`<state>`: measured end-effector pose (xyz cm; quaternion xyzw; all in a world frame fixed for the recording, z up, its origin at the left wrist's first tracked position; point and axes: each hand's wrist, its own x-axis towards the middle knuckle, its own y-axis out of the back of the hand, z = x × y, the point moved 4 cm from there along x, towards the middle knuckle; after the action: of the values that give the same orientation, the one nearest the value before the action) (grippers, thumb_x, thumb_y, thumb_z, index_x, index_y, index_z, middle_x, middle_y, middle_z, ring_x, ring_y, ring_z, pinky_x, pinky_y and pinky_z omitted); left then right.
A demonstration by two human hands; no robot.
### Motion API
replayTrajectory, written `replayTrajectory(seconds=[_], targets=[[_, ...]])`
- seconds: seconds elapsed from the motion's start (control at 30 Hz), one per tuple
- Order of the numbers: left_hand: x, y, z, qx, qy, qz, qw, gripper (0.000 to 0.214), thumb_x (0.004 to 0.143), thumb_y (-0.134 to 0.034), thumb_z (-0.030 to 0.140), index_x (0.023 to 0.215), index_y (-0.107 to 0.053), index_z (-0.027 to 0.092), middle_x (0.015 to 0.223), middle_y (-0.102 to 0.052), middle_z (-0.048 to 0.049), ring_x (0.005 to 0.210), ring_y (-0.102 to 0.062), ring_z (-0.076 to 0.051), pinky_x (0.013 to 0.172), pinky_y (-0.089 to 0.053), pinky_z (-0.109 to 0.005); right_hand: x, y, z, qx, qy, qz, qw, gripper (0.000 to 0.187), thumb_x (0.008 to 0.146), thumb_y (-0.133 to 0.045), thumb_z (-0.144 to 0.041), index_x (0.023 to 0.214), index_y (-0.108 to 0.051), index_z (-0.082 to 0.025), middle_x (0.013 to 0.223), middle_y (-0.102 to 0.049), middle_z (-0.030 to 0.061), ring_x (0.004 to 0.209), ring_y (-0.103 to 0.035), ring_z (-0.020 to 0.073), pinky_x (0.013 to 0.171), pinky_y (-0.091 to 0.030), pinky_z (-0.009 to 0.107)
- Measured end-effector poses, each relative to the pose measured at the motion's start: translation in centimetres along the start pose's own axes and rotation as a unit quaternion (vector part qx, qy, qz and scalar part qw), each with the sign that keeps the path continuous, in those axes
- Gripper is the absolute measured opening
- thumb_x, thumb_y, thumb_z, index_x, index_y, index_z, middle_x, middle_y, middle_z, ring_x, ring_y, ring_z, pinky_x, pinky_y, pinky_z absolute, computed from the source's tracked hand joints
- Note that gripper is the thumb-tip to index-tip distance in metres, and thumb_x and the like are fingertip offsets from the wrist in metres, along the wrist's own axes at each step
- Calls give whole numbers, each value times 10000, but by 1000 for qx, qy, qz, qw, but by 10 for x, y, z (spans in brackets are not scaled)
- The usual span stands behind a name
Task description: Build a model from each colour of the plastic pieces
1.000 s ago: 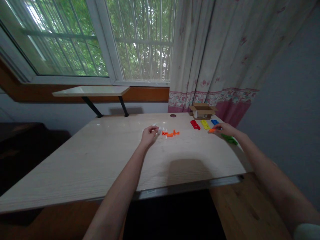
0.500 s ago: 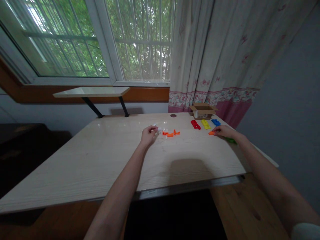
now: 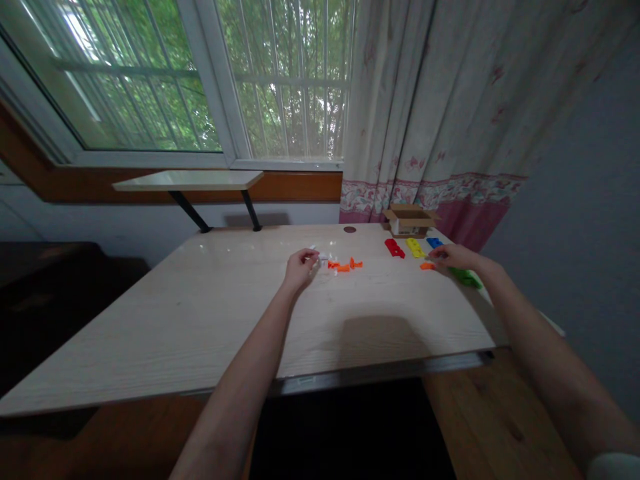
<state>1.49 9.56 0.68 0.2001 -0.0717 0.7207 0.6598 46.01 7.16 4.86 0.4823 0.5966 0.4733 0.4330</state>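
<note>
My left hand (image 3: 301, 269) hovers over the pale wood-grain desk (image 3: 175, 327), its fingertips pinched on a small white plastic piece (image 3: 314, 255). Just to its right lie several orange plastic pieces (image 3: 343, 267). My right hand (image 3: 455, 257) is at the desk's far right, its fingertips just above a small orange piece (image 3: 427, 266). A blue piece (image 3: 435, 243) lies beyond those fingers, and a green piece (image 3: 466, 279) sits partly under the wrist. Farther left are a yellow piece (image 3: 415, 247) and a red piece (image 3: 395, 248).
A small open cardboard box (image 3: 410, 221) stands at the desk's back right corner, against a floral-hemmed curtain (image 3: 450, 133). A white shelf board (image 3: 187, 180) on black brackets stands behind the desk, below a barred window (image 3: 285, 80).
My right hand has shifted up and left, away from the orange piece, and the green piece shows more fully. My left hand has barely moved.
</note>
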Motion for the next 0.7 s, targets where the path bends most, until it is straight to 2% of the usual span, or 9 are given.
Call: replayTrajectory(seconds=[0.13,0.27,0.37,0.47,0.57,0.7], targets=[[1,0,-4,18,-6,-5,1000,181,655,-610,303,737,-668,153,690,-639,-34,619,-527,-137,611,-396,-259,1,18,-40,-26,48,39,998,323,736,-589,-270,1035,-666,-174,1063,-662,120,937,-621,244,813,-483,337],[-1,0,-6,59,-14,-15,998,194,682,-590,314,769,-672,162,700,-644,-34,645,-543,-149,619,-400,-259,6,17,-103,-7,138,60,989,291,805,-537,-315,1030,-658,-175,1027,-674,99,892,-623,206,779,-467,293],[-4,-1,-3,95,-25,-28,995,179,694,-580,297,770,-675,166,701,-648,-37,644,-547,-151,619,-398,-259,16,8,-147,12,191,74,979,277,818,-537,-296,1022,-661,-157,987,-681,103,855,-621,196,766,-451,283],[-7,-3,1,115,-36,-41,992,155,700,-573,266,761,-675,166,702,-655,-40,617,-537,-146,600,-390,-257,31,-6,-181,33,221,76,972,247,818,-545,-283,980,-683,-159,953,-688,103,840,-619,201,748,-444,285],[-10,-4,4,126,-45,-49,990,152,703,-582,266,766,-680,169,704,-658,-41,594,-523,-142,582,-382,-254,45,-21,-207,39,250,74,965,220,813,-550,-264,949,-697,-171,935,-692,96,854,-615,207,767,-434,291],[-13,-7,7,151,-62,-66,984,188,728,-581,280,833,-693,172,733,-662,-46,555,-497,-132,575,-377,-255,48,-38,-231,41,259,127,956,250,823,-549,-312,981,-686,-175,976,-674,99,935,-583,210,840,-406,307]])
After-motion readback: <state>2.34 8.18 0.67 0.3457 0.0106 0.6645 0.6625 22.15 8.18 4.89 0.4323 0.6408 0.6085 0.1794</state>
